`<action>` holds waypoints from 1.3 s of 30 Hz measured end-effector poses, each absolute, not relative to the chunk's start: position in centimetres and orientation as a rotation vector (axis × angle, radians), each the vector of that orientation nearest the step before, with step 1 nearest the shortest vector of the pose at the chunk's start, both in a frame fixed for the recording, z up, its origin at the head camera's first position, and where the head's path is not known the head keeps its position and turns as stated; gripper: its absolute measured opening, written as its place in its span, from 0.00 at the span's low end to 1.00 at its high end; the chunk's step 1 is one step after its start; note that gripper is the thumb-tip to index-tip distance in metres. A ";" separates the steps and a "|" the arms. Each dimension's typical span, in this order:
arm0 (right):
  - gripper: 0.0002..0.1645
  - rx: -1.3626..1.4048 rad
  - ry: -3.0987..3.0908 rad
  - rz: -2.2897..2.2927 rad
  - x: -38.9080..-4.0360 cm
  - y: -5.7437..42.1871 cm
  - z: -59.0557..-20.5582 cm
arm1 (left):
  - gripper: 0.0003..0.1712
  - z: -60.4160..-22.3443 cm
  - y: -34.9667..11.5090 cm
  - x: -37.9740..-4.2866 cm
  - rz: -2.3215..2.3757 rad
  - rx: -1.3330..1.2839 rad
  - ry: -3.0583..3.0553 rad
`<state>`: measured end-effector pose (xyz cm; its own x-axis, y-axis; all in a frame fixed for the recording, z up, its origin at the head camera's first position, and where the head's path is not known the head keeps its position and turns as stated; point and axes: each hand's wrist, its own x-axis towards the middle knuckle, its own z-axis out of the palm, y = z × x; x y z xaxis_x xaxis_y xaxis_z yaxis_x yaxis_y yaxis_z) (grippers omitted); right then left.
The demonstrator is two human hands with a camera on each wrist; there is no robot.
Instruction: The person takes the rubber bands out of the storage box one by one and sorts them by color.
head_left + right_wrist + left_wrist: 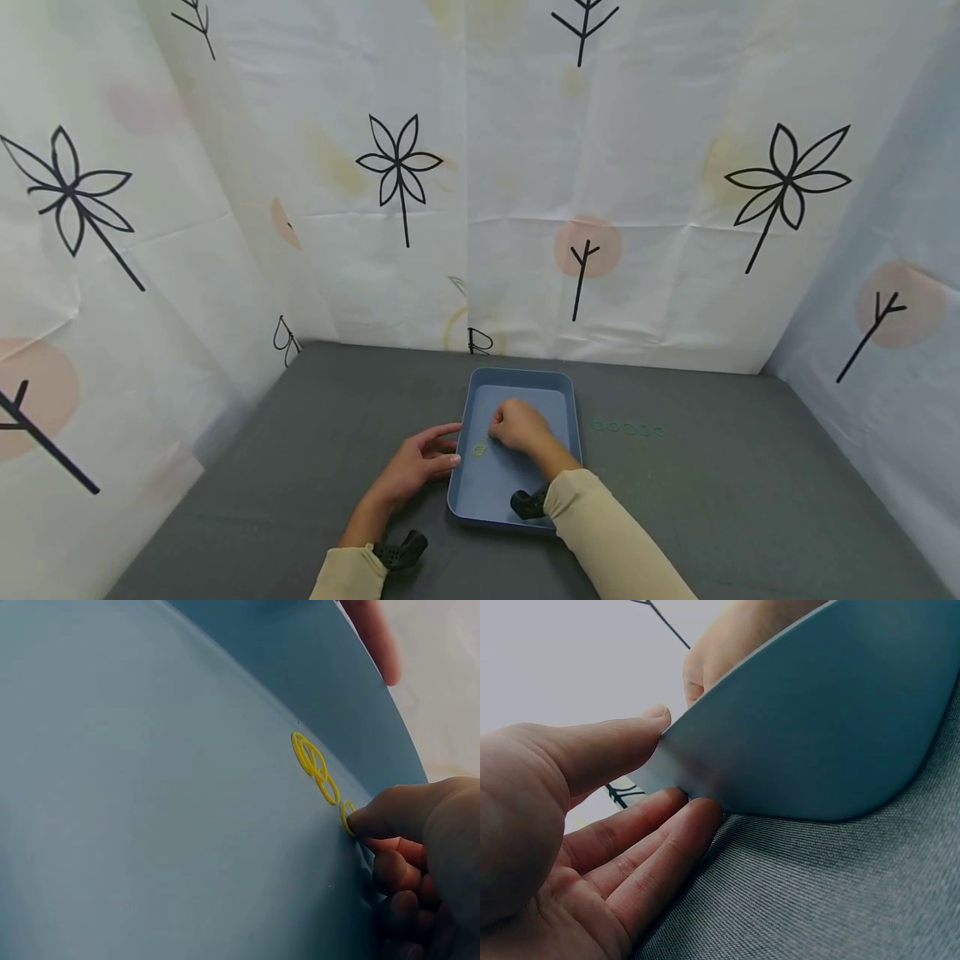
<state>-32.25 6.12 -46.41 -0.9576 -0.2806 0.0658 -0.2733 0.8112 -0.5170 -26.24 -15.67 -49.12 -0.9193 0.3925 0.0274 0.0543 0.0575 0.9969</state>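
Note:
A shallow blue rectangular tray (491,500) lies on the dark table. Within it, overlapping thin yellow rings (309,756) lie near the left wall, one more touching them. My right hand (517,425) is inside the tray, its thumb pressing a separate yellow ring (343,816) in what looks like a pinch against a curled finger. At the tray's left side is my left hand (416,467). In the left wrist view, its thumb touches the rim and its fairly straight fingers (664,859) rest against the outer wall. The right index fingertip is hidden behind the thumb.
Right of the tray, several thin green rings (630,429) lie in a row on the grey cloth-covered table (720,483). White sheets (510,275) printed with flowers and twigs hang behind and on both sides. Each wrist carries a black camera (402,550).

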 end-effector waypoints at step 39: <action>0.14 -0.665 2.907 -0.723 -32.2 6.7 -46.0 | 0.34 -49.0 -15.7 -26.2 1.930 0.486 2.124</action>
